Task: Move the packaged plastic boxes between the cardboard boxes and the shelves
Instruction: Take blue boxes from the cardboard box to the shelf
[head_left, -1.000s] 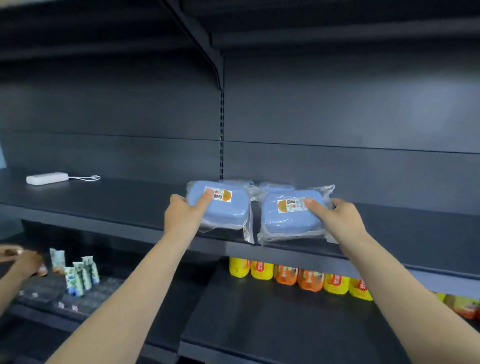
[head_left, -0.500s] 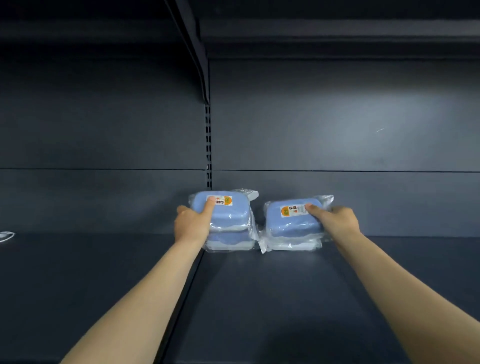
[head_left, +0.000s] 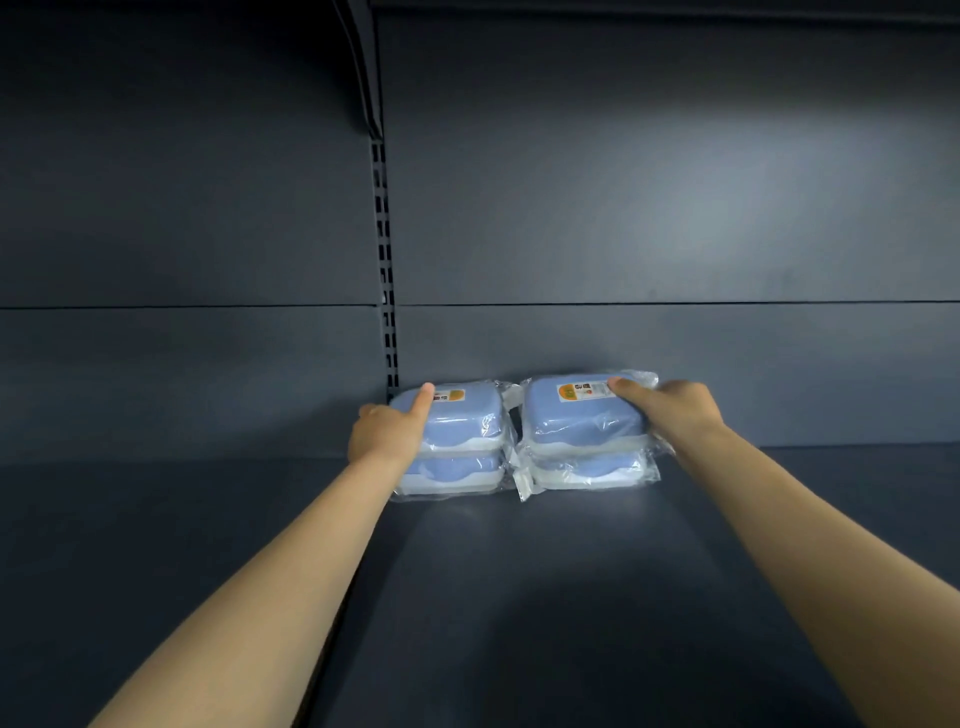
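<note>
progress: two stacks of packaged plastic boxes sit on shelf (head_left: 519, 597), close to rear panel (head_left: 675, 364). no cardboard boxes in view, so we cannot judge what remains. our left hand (head_left: 387, 434) grips left top box (head_left: 462, 421), thumb on lid, fingers curled round side. our right hand (head_left: 675, 410) holds right top box (head_left: 582, 418), thumb on label, fingers seemingly wrapped behind, hidden. both arms outstretched.
</note>
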